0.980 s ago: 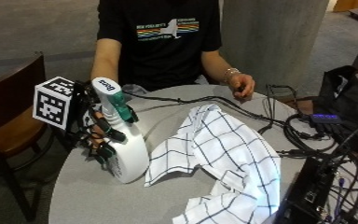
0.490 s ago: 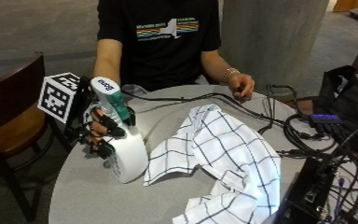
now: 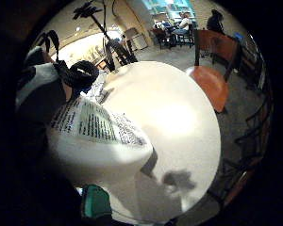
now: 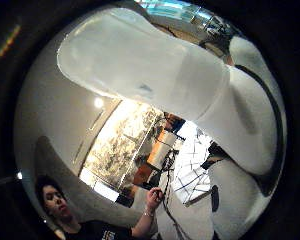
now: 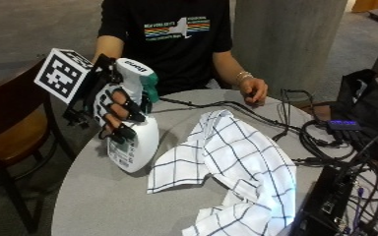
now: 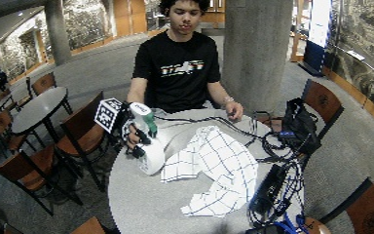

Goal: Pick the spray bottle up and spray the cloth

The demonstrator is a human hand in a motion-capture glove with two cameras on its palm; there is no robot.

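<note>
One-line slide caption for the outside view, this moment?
Gloved right hand grips the white spray bottle upright beside the checked cloth on the round grey table.

— Where is there open room on the round table (image 5: 97,196)?

— Along its near edge, in front of the spray bottle (image 5: 135,129) and left of the checked cloth (image 5: 232,167).

— What blocks the rest?

— The cloth sprawls across the middle. Black cables (image 5: 307,142) cross the far edge and pile with a black box (image 5: 327,206) at the right edge. A wooden chair (image 5: 12,128) stands against the left edge.
</note>
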